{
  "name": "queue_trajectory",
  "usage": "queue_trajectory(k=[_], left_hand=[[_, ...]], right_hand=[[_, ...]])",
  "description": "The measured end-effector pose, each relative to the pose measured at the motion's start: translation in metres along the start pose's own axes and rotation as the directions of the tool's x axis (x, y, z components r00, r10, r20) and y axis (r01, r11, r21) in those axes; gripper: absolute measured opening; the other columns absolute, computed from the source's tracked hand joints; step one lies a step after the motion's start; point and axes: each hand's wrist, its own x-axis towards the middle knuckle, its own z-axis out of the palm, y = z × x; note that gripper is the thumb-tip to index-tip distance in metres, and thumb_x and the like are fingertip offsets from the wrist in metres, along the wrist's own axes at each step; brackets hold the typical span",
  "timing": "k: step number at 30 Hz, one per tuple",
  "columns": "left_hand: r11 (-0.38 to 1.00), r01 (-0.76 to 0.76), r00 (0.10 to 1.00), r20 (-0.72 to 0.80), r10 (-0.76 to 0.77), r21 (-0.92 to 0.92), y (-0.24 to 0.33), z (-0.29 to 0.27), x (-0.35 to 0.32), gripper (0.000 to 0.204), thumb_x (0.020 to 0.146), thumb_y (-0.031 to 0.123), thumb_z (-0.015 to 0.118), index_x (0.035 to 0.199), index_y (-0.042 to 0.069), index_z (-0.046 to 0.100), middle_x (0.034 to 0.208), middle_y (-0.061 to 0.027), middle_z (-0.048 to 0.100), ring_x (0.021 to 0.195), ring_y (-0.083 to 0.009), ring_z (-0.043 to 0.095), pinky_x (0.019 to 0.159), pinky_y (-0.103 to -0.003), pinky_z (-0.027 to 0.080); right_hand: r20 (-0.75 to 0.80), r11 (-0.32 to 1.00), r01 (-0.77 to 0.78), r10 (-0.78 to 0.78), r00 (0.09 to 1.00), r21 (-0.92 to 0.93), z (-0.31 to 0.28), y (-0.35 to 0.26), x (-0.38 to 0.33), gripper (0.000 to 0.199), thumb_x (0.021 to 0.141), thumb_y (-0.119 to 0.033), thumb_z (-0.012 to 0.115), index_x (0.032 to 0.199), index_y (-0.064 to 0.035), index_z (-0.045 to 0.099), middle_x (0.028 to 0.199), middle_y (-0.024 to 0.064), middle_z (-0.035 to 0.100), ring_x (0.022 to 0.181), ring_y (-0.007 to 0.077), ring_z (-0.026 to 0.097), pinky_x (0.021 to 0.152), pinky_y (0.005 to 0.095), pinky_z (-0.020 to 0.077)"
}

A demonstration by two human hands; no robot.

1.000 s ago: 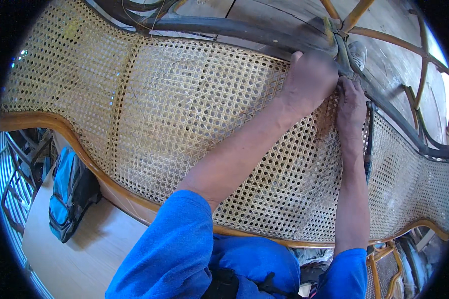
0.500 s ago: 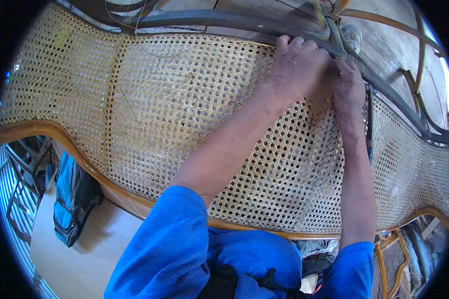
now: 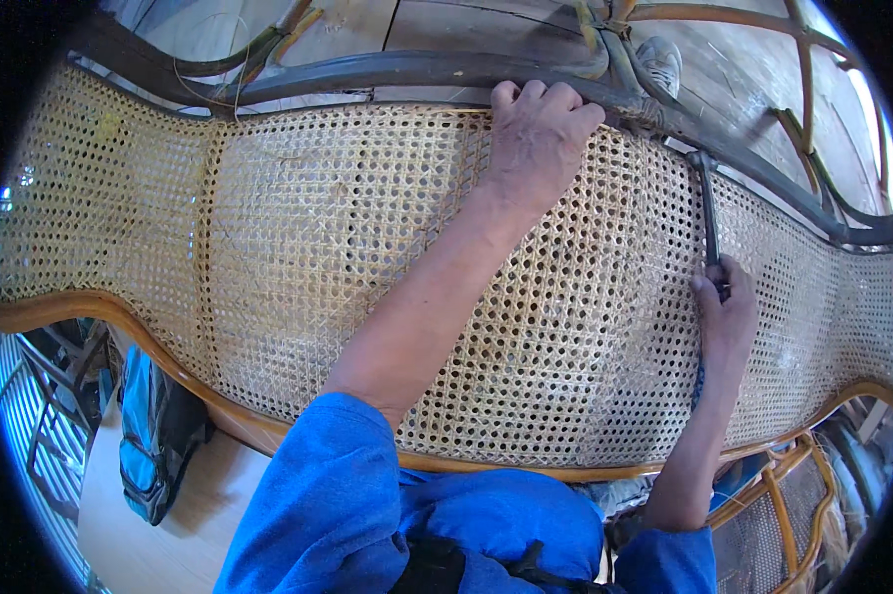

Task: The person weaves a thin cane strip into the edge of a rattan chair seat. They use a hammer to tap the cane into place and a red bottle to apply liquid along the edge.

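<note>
A long woven cane panel on a curved wooden frame fills the view. My left hand rests palm down on the far edge of the weave, its fingers curled over the dark far rail. My right hand grips the handle of a dark metal hammer. The hammer's head sits against the weave just under the far rail, to the right of my left hand. Both forearms reach across the panel from blue sleeves.
The near wooden rail curves along the panel's lower edge. A dark blue bag lies on the pale floor at lower left. Bent rattan frame pieces cross a wooden surface at upper right, and another cane frame stands at lower right.
My right hand has drawn back from beside the left hand toward me, now holding the hammer by its handle. My left hand has stayed on the far rail.
</note>
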Motion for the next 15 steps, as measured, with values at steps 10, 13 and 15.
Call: queue_trajectory(k=[10,13,15], left_hand=[[0.997,0.007,1.000,-0.013,-0.006,0.078,0.006,0.000,0.003,0.017,0.080,0.009,0.059,0.091,0.017,0.070,0.087,0.0000,0.060,0.087,-0.0220,0.056,0.085,-0.043,0.035],[0.997,0.000,0.999,-0.033,0.003,0.083,0.007,0.003,0.003,0.018,0.079,0.008,0.059,0.091,0.016,0.070,0.086,-0.0002,0.060,0.087,-0.0224,0.055,0.084,-0.043,0.035],[0.996,0.010,1.000,-0.028,-0.007,0.087,0.008,0.001,0.002,0.019,0.079,0.008,0.058,0.092,0.016,0.070,0.087,-0.0007,0.060,0.088,-0.0225,0.055,0.085,-0.043,0.035]], right_hand=[[0.164,0.747,-0.185,0.103,0.981,0.638,-0.011,0.005,-0.007,0.025,0.093,-0.015,0.052,0.115,-0.0019,0.055,0.075,-0.0003,0.051,0.062,0.0079,0.050,0.057,0.0226,0.0419],[0.196,0.682,-0.147,0.006,0.981,0.717,-0.008,-0.015,-0.019,0.019,0.095,-0.014,0.050,0.110,-0.0023,0.053,0.070,-0.0032,0.047,0.054,0.0041,0.046,0.048,0.0183,0.0371],[0.288,0.708,-0.152,-0.075,0.955,0.690,-0.010,-0.027,-0.020,0.018,0.095,-0.014,0.050,0.108,-0.0023,0.053,0.069,-0.0038,0.047,0.053,0.0041,0.046,0.048,0.0186,0.0374]])
